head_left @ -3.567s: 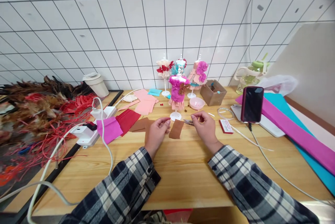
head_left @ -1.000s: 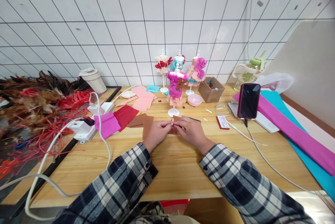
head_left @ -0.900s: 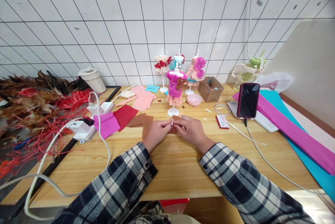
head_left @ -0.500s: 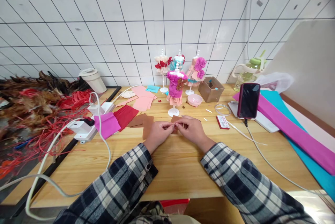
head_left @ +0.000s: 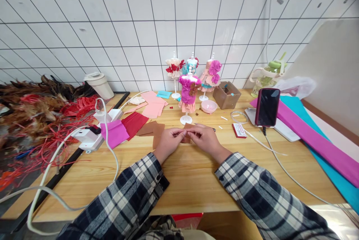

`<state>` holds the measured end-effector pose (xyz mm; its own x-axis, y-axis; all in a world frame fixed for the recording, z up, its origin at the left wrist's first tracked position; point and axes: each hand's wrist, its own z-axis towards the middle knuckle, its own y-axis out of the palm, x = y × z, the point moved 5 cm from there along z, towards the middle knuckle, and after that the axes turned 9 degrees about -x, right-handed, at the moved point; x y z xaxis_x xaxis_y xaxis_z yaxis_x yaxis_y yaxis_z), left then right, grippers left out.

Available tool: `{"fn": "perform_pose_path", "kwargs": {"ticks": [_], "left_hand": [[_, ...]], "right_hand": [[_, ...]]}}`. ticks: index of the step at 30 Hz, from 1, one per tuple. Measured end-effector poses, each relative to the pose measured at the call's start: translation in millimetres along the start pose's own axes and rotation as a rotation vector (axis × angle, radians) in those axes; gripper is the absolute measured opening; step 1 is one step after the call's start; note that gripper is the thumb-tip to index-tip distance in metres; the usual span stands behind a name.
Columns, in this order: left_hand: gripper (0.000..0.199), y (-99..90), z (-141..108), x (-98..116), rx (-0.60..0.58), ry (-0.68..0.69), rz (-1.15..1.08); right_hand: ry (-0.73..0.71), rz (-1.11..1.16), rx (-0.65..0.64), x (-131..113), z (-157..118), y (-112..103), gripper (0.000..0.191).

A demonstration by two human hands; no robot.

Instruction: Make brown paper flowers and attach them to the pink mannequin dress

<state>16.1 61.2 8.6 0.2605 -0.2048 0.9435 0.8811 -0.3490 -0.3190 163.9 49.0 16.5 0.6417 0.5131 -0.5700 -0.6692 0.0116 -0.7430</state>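
Note:
My left hand [head_left: 170,143] and my right hand [head_left: 206,141] meet over the wooden table, fingertips pinched together on a piece of brown paper [head_left: 187,140]. Much of that piece is hidden by the fingers. More brown paper [head_left: 148,128] lies just left of my left hand. Directly beyond my hands stands a small white dress form in a magenta and peach paper dress [head_left: 188,94], with a brown flower on it. Three more dressed forms stand behind it, one with magenta flowers [head_left: 214,67]. A pink bowl [head_left: 209,106] sits beside them.
Red paper [head_left: 134,125], magenta paper [head_left: 114,134] and a power strip [head_left: 91,141] are at left, near feathers [head_left: 42,109]. A cardboard box [head_left: 226,96], a small red-and-white box [head_left: 239,130], a phone [head_left: 267,107] and a cable [head_left: 288,171] are at right.
My fingertips have shifted very slightly on the brown paper, and a little more of its upper edge shows. Both hands remain pinched together in nearly the same place.

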Motion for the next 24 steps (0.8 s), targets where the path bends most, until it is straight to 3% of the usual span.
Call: {"fn": "perform_pose_path", "kwargs": {"ticks": [10,17,24], "left_hand": [[0.019,-3.2,1,0,0.012,-0.053,0.031],[0.023,1.6,1,-5,-0.046,-0.113,-0.022],[0.030,0.6,0,1,-0.058,-0.041,0.173]], "right_hand": [[-0.106,-0.111,-0.030,-12,-2,1,0.021],[-0.046,-0.145,-0.039,-5,-2,0,0.022],[-0.029,-0.190,-0.058,-5,-2,-3,0.020]]}}
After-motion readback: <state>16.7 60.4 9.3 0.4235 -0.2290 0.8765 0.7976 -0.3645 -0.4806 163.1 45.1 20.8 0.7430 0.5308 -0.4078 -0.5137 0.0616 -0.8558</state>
